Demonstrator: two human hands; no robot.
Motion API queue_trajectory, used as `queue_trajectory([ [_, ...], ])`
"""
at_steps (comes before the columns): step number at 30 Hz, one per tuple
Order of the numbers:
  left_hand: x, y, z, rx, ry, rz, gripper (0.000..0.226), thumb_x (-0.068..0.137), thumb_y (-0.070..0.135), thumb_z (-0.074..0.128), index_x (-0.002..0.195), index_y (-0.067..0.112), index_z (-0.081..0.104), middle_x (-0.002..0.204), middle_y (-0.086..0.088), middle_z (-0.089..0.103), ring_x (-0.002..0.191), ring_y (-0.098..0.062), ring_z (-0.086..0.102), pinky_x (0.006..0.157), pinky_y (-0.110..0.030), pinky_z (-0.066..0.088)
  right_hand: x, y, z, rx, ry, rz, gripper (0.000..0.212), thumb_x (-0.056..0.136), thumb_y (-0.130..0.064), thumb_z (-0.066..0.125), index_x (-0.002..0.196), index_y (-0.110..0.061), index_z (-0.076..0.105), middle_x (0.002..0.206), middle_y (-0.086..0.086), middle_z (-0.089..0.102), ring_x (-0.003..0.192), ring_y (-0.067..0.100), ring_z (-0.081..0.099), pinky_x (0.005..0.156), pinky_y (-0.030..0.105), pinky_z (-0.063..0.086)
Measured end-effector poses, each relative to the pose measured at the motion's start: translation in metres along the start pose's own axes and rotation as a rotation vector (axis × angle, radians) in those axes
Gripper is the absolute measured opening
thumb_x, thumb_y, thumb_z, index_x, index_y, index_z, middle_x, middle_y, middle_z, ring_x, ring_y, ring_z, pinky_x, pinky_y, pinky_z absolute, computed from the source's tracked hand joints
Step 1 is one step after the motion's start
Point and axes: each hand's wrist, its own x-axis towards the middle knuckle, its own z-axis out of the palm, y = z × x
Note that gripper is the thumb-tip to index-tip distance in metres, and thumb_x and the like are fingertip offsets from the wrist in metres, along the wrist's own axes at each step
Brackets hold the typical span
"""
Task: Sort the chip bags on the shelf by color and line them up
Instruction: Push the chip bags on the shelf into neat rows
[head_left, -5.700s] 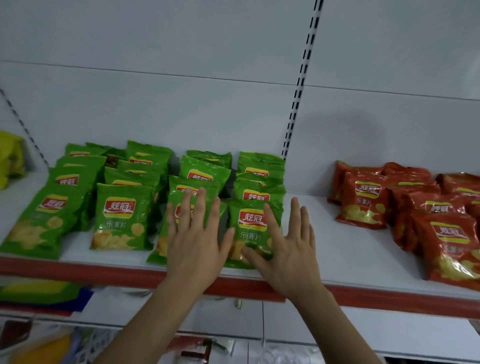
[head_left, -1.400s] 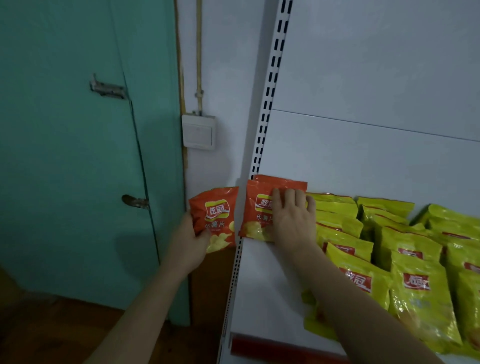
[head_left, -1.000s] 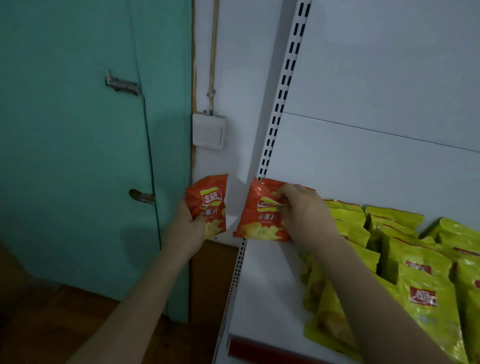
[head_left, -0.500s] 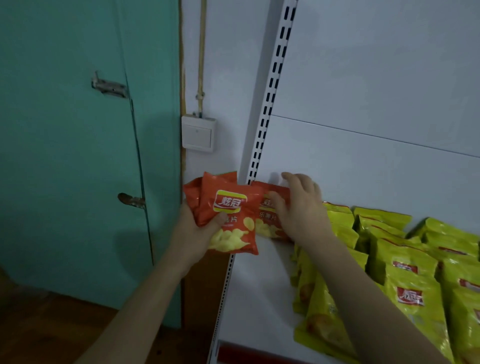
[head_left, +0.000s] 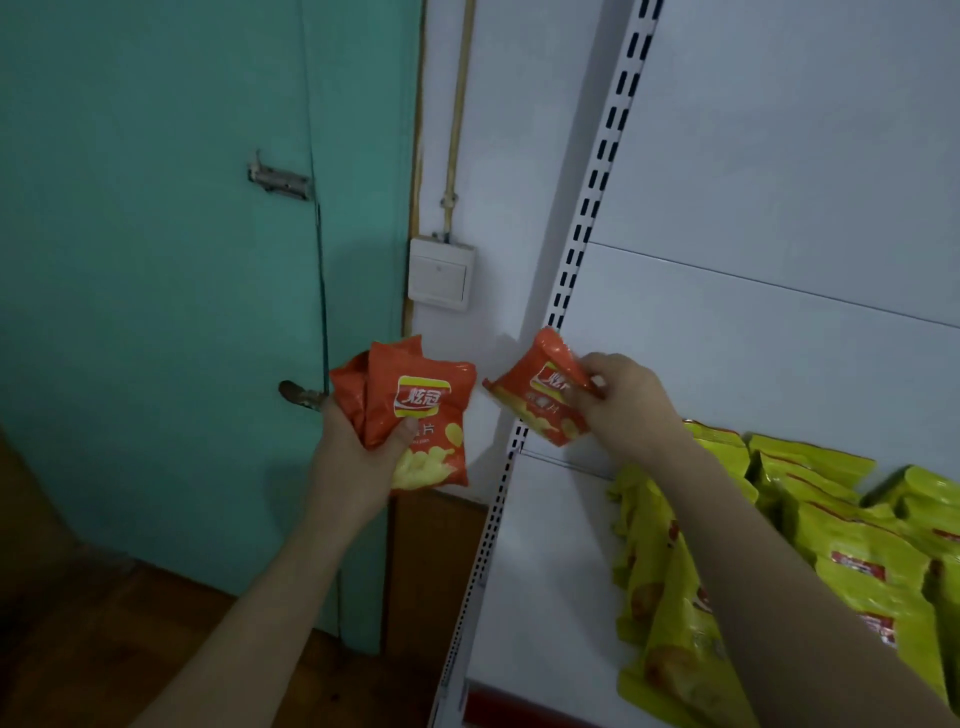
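Head-camera footage is dominated nearest by two bare forearms, with glossy yellow-green chip bags (head_left: 852, 561) ranked on the white metal shelf (head_left: 545, 597) beneath and to the right of the right forearm. A little farther out, the left hand (head_left: 358, 462) is clamped on a small stack of shiny orange-red chip bags (head_left: 415, 415), held off the shelf's left end, over open floor. The right hand (head_left: 623, 405) is closed in a pinch on a single crumpled orange-red chip bag (head_left: 540, 400), tilted and held just above the shelf's back left corner.

A drop is judged the main risk: the stack is gripped low by one hand only, so a rear bag could be squeezed out and lost to the floor. If the single bag is passed across, the slick film may slide as the thumb is loosened. The yellow-green row could also be nudged out of line by the right forearm.

How many bags are in the stack cannot be told; at least two edges are seen. The single bag's right part is covered by fingers. The yellow-green rows are cut off at the right edge, and the rest of the shelf lies out of view. Beyond the hands stand a teal door (head_left: 156, 260) and a white wall switch (head_left: 440, 280).
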Motion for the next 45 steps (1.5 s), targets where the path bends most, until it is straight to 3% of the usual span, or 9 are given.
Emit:
queue_trajectory([
  [2, 0.006, 0.001, -0.007, 0.01, 0.022, 0.002, 0.08, 0.088, 0.04, 0.082, 0.15, 0.022, 0.036, 0.136, 0.002, 0.062, 0.12, -0.026, 0.064, 0.099, -0.042, 0.051, -0.008, -0.009, -0.022, 0.072, -0.043, -0.001, 0.005, 0.099, -0.024, 0.072, 0.104, -0.022, 0.071, 0.104, -0.003, 0.075, 0.097, 0.021, 0.07, 0.083, 0.034, 0.053],
  [7, 0.002, 0.026, -0.005, -0.004, -0.077, 0.067, 0.08, 0.086, 0.046, 0.081, 0.15, 0.024, 0.039, 0.131, 0.008, 0.062, 0.117, -0.02, 0.063, 0.1, -0.04, 0.048, -0.039, -0.04, -0.051, 0.269, -0.264, -0.03, 0.02, 0.091, -0.028, 0.084, 0.109, -0.027, 0.075, 0.104, -0.011, 0.079, 0.095, 0.006, 0.076, 0.09, 0.036, 0.061],
  [13, -0.04, 0.059, 0.031, -0.292, -0.452, -0.009, 0.104, 0.056, 0.093, 0.073, 0.144, 0.048, 0.04, 0.132, 0.02, 0.067, 0.115, -0.009, 0.07, 0.101, -0.044, 0.056, -0.078, -0.036, -0.042, 0.264, 0.068, 0.082, 0.044, 0.082, -0.028, 0.09, 0.118, -0.038, 0.068, 0.102, -0.019, 0.075, 0.089, -0.004, 0.07, 0.076, 0.016, 0.056],
  [17, -0.064, 0.065, 0.058, -0.403, -0.637, -0.064, 0.104, 0.058, 0.066, 0.094, 0.145, 0.046, 0.041, 0.128, 0.018, 0.071, 0.113, -0.011, 0.073, 0.095, -0.045, 0.061, -0.114, -0.016, -0.045, 0.261, 0.27, 0.199, 0.072, 0.075, -0.05, 0.089, 0.137, -0.046, 0.053, 0.123, -0.014, 0.063, 0.103, 0.009, 0.069, 0.083, 0.04, 0.063],
  [21, -0.097, 0.078, 0.086, -0.498, -0.643, -0.084, 0.086, 0.072, 0.033, 0.093, 0.143, 0.042, 0.046, 0.129, 0.01, 0.073, 0.112, -0.017, 0.074, 0.092, -0.05, 0.062, -0.168, -0.007, -0.051, 0.443, 0.553, 0.359, 0.091, 0.079, -0.054, 0.087, 0.152, -0.043, 0.035, 0.128, -0.024, 0.058, 0.104, 0.004, 0.07, 0.08, 0.039, 0.066],
  [25, -0.132, 0.1, 0.114, -0.505, -0.682, -0.03, 0.081, 0.075, 0.033, 0.091, 0.142, 0.043, 0.047, 0.128, 0.01, 0.073, 0.113, -0.018, 0.074, 0.096, -0.052, 0.06, -0.23, -0.005, -0.054, 0.526, 0.642, 0.268, 0.084, 0.091, -0.052, 0.074, 0.16, -0.041, 0.027, 0.135, -0.021, 0.06, 0.113, 0.004, 0.071, 0.085, 0.039, 0.064],
  [30, -0.206, 0.132, 0.157, -0.511, -0.798, 0.001, 0.072, 0.075, 0.029, 0.085, 0.138, 0.041, 0.052, 0.123, 0.01, 0.076, 0.111, -0.017, 0.075, 0.099, -0.053, 0.058, -0.299, 0.033, -0.089, 0.263, 0.674, 0.21, 0.064, 0.101, -0.046, 0.061, 0.16, -0.033, 0.039, 0.143, -0.011, 0.054, 0.123, -0.005, 0.056, 0.089, 0.008, 0.048],
  [40, -0.413, 0.193, 0.268, -0.498, -0.956, 0.086, 0.077, 0.07, 0.085, 0.073, 0.138, 0.055, 0.052, 0.128, 0.025, 0.07, 0.116, -0.003, 0.07, 0.101, -0.043, 0.057, -0.487, 0.131, -0.196, 0.208, 0.856, 0.403, 0.056, 0.102, -0.053, 0.057, 0.155, -0.042, 0.043, 0.143, -0.019, 0.053, 0.127, 0.004, 0.058, 0.093, 0.034, 0.059],
  [45, -0.49, 0.2, 0.322, -0.44, -1.114, 0.077, 0.057, 0.08, 0.069, 0.074, 0.133, 0.056, 0.056, 0.125, 0.024, 0.072, 0.115, -0.006, 0.071, 0.102, -0.046, 0.057, -0.568, 0.17, -0.235, 0.268, 0.982, 0.552, 0.047, 0.102, -0.043, 0.063, 0.147, -0.046, 0.05, 0.129, -0.012, 0.061, 0.111, 0.007, 0.065, 0.081, 0.028, 0.06],
])
